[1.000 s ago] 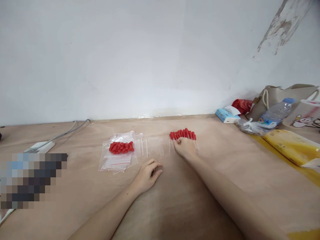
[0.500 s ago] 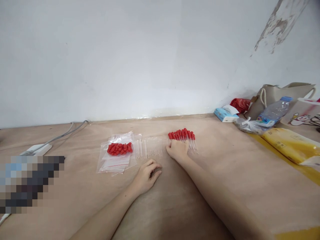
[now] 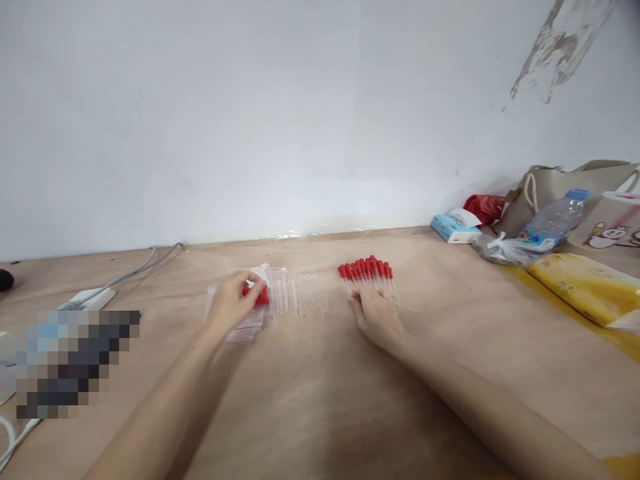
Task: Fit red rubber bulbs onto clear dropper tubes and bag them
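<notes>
My left hand (image 3: 231,303) reaches over the pile of red rubber bulbs (image 3: 261,296) on the clear zip bags (image 3: 245,331). Its thumb and fingers curl together at the bulbs and hide part of the pile. On the right, a fanned row of red-topped glass droppers (image 3: 369,268) lies on the table. My right hand (image 3: 376,317) is at their lower glass ends, fingers curled in and partly blurred; whatever is in them is hidden. Several bare clear glass tubes (image 3: 285,297) lie side by side between my hands, with shorter ones at their right.
Brown covering (image 3: 285,393) spans the table up to the white wall (image 3: 240,120). At right are a blue tissue box (image 3: 455,228), a plastic bottle (image 3: 557,217), a yellow packet (image 3: 583,283) and a beige bag (image 3: 565,180). A power strip (image 3: 93,300) with grey cable lies left.
My left hand has moved left and forward from the bare table onto the red bulbs. My right hand has drawn back slightly from the red tops towards the droppers' lower ends.
</notes>
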Demonstrator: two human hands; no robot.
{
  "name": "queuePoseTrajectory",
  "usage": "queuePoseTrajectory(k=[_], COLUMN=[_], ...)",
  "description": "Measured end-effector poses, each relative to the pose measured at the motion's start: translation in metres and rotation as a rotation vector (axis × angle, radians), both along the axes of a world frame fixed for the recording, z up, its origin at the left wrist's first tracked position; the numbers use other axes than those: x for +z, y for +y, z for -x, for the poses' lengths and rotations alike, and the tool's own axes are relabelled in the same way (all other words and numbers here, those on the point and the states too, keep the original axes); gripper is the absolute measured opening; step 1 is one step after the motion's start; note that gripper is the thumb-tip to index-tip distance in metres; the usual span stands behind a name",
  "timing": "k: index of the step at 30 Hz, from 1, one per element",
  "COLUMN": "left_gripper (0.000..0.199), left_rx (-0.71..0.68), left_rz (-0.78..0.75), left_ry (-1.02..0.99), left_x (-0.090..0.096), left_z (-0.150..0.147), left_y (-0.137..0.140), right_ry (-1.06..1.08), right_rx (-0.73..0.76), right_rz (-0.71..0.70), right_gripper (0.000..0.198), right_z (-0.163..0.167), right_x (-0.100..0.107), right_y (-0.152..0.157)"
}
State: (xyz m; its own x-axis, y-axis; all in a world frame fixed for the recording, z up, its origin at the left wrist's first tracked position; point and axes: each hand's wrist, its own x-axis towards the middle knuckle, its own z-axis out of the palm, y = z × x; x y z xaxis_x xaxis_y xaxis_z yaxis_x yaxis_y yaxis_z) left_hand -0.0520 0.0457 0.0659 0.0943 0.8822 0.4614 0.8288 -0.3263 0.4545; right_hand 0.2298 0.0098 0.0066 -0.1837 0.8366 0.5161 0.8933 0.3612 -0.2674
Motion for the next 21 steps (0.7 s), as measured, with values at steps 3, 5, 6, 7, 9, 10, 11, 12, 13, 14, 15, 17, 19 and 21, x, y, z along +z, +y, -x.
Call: queuePoseTrajectory(k=[3,5,6,7,9,10,11,12,13,14,15,17,19,21], left_gripper=[0.029,0.036,0.039,0.041,0.040,0.037,0.034,0.031,0.029,0.028,0.028,0.028,0.028,0.028], left_rx=[-0.028,-0.065,-0.078,-0.084,-0.075,-0.067,-0.056,-0.047,-0.041,-0.039,-0.035,-0.021,0.005,0.039], left_rz=[0.175,0.287,0.326,0.348,0.351,0.343,0.332,0.320,0.308,0.299,0.289,0.255,0.196,0.126], left_ry=[0.167,0.239,0.257,0.267,0.286,0.303,0.323,0.342,0.356,0.363,0.361,0.328,0.244,0.116], left_x=[0.018,0.020,0.020,0.018,0.014,0.013,0.011,0.010,0.009,0.008,0.008,0.008,0.009,0.008], left_z=[0.037,0.052,0.056,0.058,0.057,0.055,0.054,0.052,0.051,0.050,0.049,0.050,0.050,0.048], left_y=[0.027,0.036,0.038,0.039,0.038,0.036,0.035,0.034,0.033,0.033,0.032,0.030,0.026,0.019], right_ry=[0.038,0.058,0.075,0.097,0.141,0.151,0.153,0.148,0.140,0.133,0.131,0.139,0.151,0.155], right_rx=[0.177,0.213,0.213,0.207,0.198,0.198,0.202,0.207,0.212,0.214,0.213,0.202,0.193,0.196], right_rz=[-0.139,-0.176,-0.179,-0.175,-0.165,-0.157,-0.146,-0.136,-0.128,-0.122,-0.117,-0.121,-0.136,-0.153], right_gripper=[0.016,0.016,0.016,0.016,0.016,0.016,0.017,0.017,0.017,0.018,0.018,0.018,0.019,0.020], right_z=[-0.023,-0.032,-0.034,-0.035,-0.034,-0.033,-0.031,-0.030,-0.030,-0.029,-0.029,-0.031,-0.032,-0.033], right_x=[-0.013,-0.020,-0.023,-0.024,-0.025,-0.025,-0.024,-0.024,-0.024,-0.024,-0.024,-0.027,-0.029,-0.032], right_y=[-0.019,-0.026,-0.028,-0.029,-0.029,-0.029,-0.028,-0.028,-0.028,-0.028,-0.028,-0.027,-0.026,-0.024])
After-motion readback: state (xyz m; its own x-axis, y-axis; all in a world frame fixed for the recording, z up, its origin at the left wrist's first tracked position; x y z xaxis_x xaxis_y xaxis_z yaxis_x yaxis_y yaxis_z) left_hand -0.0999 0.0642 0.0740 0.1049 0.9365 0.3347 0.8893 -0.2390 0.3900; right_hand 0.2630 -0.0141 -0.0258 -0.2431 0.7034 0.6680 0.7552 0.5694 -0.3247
